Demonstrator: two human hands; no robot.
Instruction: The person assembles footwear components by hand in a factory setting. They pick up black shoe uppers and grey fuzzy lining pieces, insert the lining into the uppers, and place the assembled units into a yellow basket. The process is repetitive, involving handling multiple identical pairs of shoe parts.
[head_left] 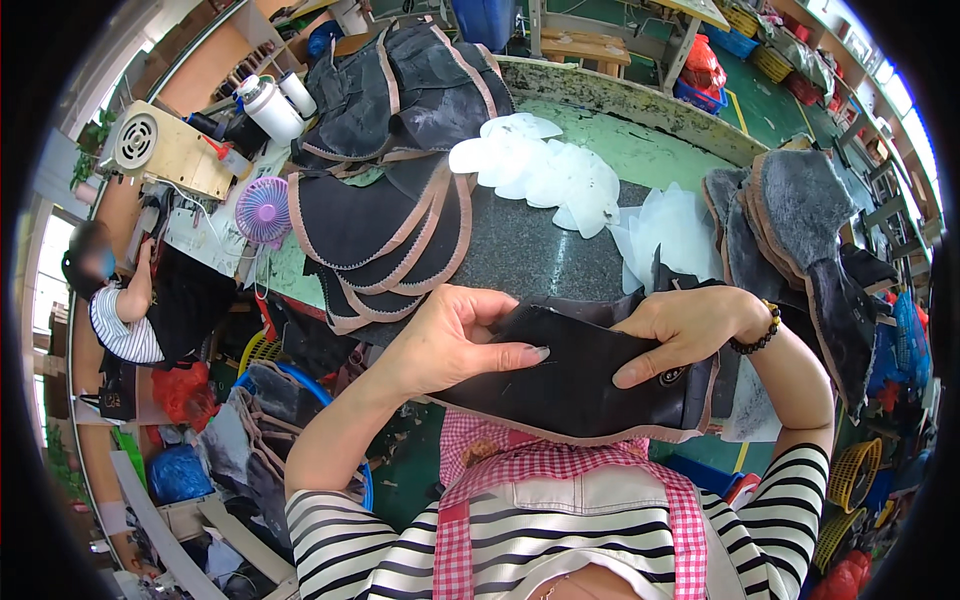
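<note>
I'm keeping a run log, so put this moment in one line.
left hand: holds black panel; right hand: holds same panel; white sheets: beyond panel; purple fan: farther left

The black piece [590,395] is hiding some fingertips of the left hand [445,340]; its round mark [672,377] is looking too small to make out. Blur is covering the co-worker's face [97,260]; the lower edge is cutting off the striped shirt [590,522].
</note>
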